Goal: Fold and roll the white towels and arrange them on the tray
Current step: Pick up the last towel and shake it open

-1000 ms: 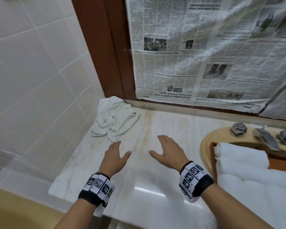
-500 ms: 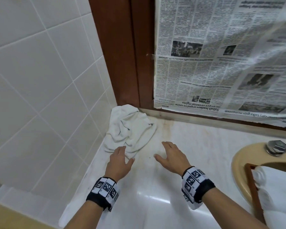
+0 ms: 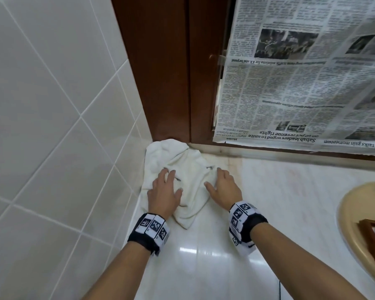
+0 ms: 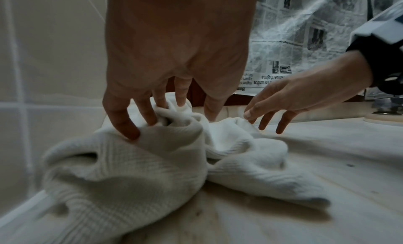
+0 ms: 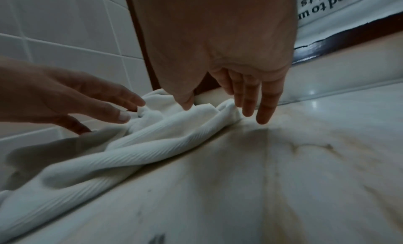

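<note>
**Both hands on one crumpled towel**

One white towel [image 3: 188, 180] lies bunched in the bench [image 3: 268, 191] corner, centre frame. Your left hand [image 3: 164, 191] presses spread fingers into its folds. Your right hand [image 3: 223, 188] touches its edge, fingers extended. Only the head view shows the basin rim [image 3: 353, 224], lower right.

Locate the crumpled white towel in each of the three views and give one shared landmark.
Head: crumpled white towel, centre, in the counter's corner.
Left wrist: centre and lower left.
Right wrist: left, running to lower left.
Shared landmark: the taped-up newspaper behind.
</note>
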Tool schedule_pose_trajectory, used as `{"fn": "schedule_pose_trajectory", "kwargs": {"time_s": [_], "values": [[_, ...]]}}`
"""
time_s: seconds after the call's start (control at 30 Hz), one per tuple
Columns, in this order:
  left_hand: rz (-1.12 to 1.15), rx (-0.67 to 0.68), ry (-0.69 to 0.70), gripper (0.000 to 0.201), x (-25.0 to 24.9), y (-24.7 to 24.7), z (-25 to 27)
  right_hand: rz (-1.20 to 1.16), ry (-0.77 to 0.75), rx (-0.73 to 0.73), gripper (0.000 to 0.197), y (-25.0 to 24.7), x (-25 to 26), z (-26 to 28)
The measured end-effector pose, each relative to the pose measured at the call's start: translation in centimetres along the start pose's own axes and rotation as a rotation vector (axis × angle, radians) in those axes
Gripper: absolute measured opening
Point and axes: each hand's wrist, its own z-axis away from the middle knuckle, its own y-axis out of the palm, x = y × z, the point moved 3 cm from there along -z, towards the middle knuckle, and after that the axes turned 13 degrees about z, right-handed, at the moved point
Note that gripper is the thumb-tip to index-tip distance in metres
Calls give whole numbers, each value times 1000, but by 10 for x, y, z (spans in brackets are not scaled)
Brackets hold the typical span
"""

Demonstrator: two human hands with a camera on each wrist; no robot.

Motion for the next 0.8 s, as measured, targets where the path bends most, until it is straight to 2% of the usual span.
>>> {"fn": "schedule_pose_trajectory", "kwargs": {"time_s": [0.07, 0.2, 0.33, 0.4, 0.5, 0.57, 0.7, 0.8], "values": [[14, -17, -8, 60, 3, 0, -8, -96, 56, 0, 69, 8, -2, -16], [160, -82, 59, 52, 12, 4, -9, -323, 133, 9, 41, 20, -7, -28], [223, -94, 63, 49, 17, 6, 15, -482, 93, 30, 46, 16, -10, 1], [232, -74, 60, 49, 18, 8, 38, -518, 59, 55, 43, 13, -16, 22], [233, -9, 24, 49, 20, 16, 85, -529, 52, 61, 18, 12, -36, 58], [215, 36, -10, 50, 22, 24, 121, -624, 81, 70, 8, 12, -52, 85], [235, 116, -59, 49, 13, 48, 194, -767, 101, 110, 12, 14, -78, 142], [251, 175, -72, 51, -5, 66, 242, -772, 36, 100, 14, 12, -93, 184]]}}
